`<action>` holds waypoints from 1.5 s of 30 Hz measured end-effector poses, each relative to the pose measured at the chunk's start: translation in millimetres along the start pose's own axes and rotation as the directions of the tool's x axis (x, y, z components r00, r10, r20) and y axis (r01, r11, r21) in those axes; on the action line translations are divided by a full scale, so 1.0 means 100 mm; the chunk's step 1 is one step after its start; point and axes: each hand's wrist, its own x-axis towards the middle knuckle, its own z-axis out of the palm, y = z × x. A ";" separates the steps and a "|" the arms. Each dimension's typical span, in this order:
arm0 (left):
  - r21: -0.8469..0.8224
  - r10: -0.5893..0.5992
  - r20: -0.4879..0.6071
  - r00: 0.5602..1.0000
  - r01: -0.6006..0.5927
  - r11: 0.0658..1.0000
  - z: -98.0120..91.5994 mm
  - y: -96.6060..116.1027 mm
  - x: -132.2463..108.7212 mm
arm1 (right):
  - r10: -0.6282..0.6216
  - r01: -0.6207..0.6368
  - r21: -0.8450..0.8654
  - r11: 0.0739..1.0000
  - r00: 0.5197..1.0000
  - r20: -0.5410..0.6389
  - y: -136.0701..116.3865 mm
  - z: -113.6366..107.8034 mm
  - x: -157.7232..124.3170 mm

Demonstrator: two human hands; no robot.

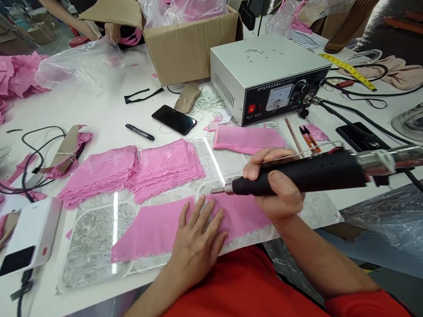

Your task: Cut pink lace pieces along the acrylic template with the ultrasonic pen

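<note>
Red shirt fabric lies closest, just off the near edge of the mat. On the mat's near half are two pink panels, the left one and the right one; whether they join cannot be told, since the left hand covers the place where they meet. Its fingers lie flat, slightly spread, pressing on both panels and holding nothing between them.

Over the right part of the mat, the right hand has its fingers closed around the black handle of the tool. The metal tip points left, just beside the left fingertips; contact with the fabric cannot be made out.

Two lace stacks, the left stack and the right stack, rest side by side along the mat's far edge, with a folded strip to their right. Beyond the mat on the bench are a marker, a phone and the machine. Left of the mat stands a white device; snips lie past its far right side.
</note>
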 end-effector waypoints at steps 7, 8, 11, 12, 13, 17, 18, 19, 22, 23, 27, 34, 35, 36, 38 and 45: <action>-0.002 0.075 0.029 0.997 -0.075 0.997 -0.05 0.08 0.17 | -0.123 0.093 -0.128 0.987 0.961 -0.247 -0.30 -0.50 0.24; -0.004 0.083 0.050 0.995 -0.083 0.997 -0.04 0.10 0.22 | -0.133 0.095 -0.145 0.985 0.950 -0.284 -0.32 -0.59 0.26; -0.015 0.107 0.105 0.989 -0.106 0.994 0.02 0.17 0.37 | -0.148 0.090 -0.163 0.983 0.910 -0.387 -0.34 -0.78 0.26; -0.018 0.111 0.118 0.987 -0.110 0.994 0.05 0.19 0.42 | -0.149 0.089 -0.163 0.983 0.902 -0.406 -0.34 -0.82 0.26; -0.020 0.112 0.127 0.986 -0.111 0.994 0.07 0.21 0.46 | -0.149 0.087 -0.164 0.983 0.898 -0.414 -0.34 -0.85 0.25; -0.008 0.107 0.149 0.983 -0.107 0.994 0.15 0.27 0.59 | -0.149 0.089 -0.170 0.981 0.911 -0.384 -0.33 -0.87 0.23; -0.003 0.106 0.156 0.982 -0.107 0.994 0.17 0.28 0.61 | -0.148 0.088 -0.170 0.981 0.913 -0.380 -0.33 -0.86 0.23; 0.000 0.108 0.160 0.981 -0.109 0.994 0.18 0.29 0.63 | -0.146 0.086 -0.170 0.982 0.914 -0.379 -0.32 -0.85 0.23; 0.008 0.119 0.154 0.981 -0.122 0.993 0.23 0.29 0.68 | -0.126 0.068 -0.162 0.984 0.917 -0.379 -0.32 -0.84 0.23; 0.012 0.122 0.148 0.981 -0.125 0.992 0.24 0.30 0.69 | -0.117 0.061 -0.160 0.985 0.920 -0.375 -0.32 -0.84 0.22; 0.027 0.119 0.153 0.981 -0.124 0.992 0.29 0.29 0.71 | -0.133 0.077 -0.169 0.983 0.927 -0.350 -0.32 -0.84 0.22; 0.022 0.124 0.137 0.983 -0.128 0.991 0.33 0.29 0.69 | -0.143 0.086 -0.175 0.981 0.926 -0.349 -0.31 -0.84 0.23; 0.021 0.122 0.135 0.983 -0.126 0.992 0.33 0.30 0.69 | -0.138 0.079 -0.178 0.981 0.928 -0.347 -0.31 -0.84 0.23; 0.020 0.121 0.134 0.984 -0.125 0.992 0.33 0.30 0.69 | -0.130 0.070 -0.181 0.981 0.931 -0.342 -0.31 -0.84 0.23; 0.018 0.119 0.136 0.984 -0.122 0.992 0.34 0.30 0.68 | -0.119 0.060 -0.182 0.981 0.936 -0.331 -0.31 -0.85 0.23; 0.029 0.119 0.124 0.985 -0.124 0.992 0.33 0.29 0.69 | -0.132 0.079 -0.172 0.982 0.937 -0.324 -0.29 -0.82 0.23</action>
